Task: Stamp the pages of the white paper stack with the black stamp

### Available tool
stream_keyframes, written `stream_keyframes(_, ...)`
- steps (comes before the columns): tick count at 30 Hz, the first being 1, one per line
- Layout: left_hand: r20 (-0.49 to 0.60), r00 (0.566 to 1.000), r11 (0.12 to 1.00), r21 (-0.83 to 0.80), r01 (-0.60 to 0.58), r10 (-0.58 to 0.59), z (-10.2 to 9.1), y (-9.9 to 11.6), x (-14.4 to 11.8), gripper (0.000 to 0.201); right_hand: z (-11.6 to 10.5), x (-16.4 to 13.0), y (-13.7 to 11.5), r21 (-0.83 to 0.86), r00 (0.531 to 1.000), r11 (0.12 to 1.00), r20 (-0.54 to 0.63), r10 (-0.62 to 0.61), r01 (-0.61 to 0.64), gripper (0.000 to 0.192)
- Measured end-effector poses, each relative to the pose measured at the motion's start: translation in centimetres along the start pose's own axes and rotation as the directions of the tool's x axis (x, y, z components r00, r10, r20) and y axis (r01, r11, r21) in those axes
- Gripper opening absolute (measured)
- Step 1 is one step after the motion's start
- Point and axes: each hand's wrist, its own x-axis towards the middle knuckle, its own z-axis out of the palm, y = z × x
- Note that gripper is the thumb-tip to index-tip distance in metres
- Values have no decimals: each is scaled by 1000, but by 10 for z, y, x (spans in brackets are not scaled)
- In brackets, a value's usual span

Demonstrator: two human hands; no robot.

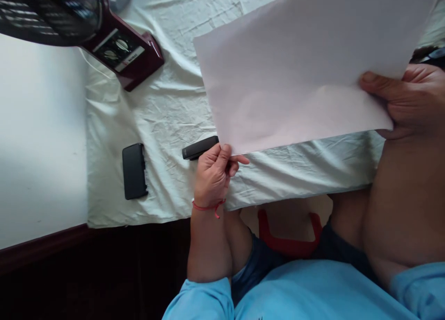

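Note:
A large white sheet of paper [295, 74] is held up over the cloth-covered table. My left hand [215, 172], with a red string round its wrist, pinches the sheet's near left corner between thumb and fingers. At the right, my right hand [413, 97] grips the near right part of the sheet, thumb on top and the other fingers mostly hidden beneath. The paper bends a little near that thumb. Just beyond my left hand lies a black stapler-like object [200, 147], partly covered by the hand and the paper.
A dark red fan [139, 60] with a control panel stands at the far left. A black rectangular case or device [134, 172] lies on the pale green tablecloth [167, 181] nearer me. A white wall [41, 139] bounds the left side. A red stool [290, 246] shows below the table edge.

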Motion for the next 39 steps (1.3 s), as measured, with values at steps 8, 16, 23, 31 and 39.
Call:
stream_keyframes(8, 41, 999, 999, -30, -30, 31, -2, 0, 0, 44, -1, 1, 7, 110, 994, 988, 22, -107, 104, 23)
stream_keyframes(16, 33, 996, 996, -12, -83, 83, 1, 1, 0, 44, -2, 2, 9, 130, 992, 985, 54, -117, 110, 23)
stream_keyframes(23, 36, 998, 997, -58, -54, 56, -2, 2, 2, 43, -1, 2, 6, 55, 998, 997, 23, -60, 59, 18)
stream_keyframes(31, -95, 964, 968, 57, -244, 248, -1, -4, -3, 78, 3, -1, 1, 43, 1000, 999, 25, -4, 3, 23)
stream_keyframes(39, 6, 934, 921, 162, -353, 357, -10, -11, -7, 48, -3, 10, 9, -2, 998, 1000, 65, 19, -18, 14)
